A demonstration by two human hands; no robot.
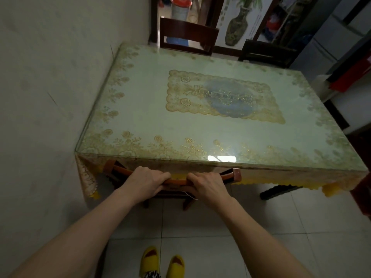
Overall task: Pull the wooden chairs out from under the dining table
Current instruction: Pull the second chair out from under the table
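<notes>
A wooden chair (236, 175) is tucked under the near edge of the dining table (140, 109), which has a glass top over a gold floral cloth. Only the chair's curved orange-brown top rail and parts of its legs show below the cloth. My left hand (145, 182) grips the rail left of centre. My right hand (208, 185) grips it right of centre. Two dark wooden chairs stand at the far side, one on the left (187, 35) and one on the right (267, 52), only their backs visible.
A wall runs along the table's left side. A dark table leg (279, 192) shows at the near right. White tile floor (220, 227) lies in front, with my yellow slippers (162, 259) on it. Cabinets and a red box (349, 77) crowd the right side; a doorway opens beyond.
</notes>
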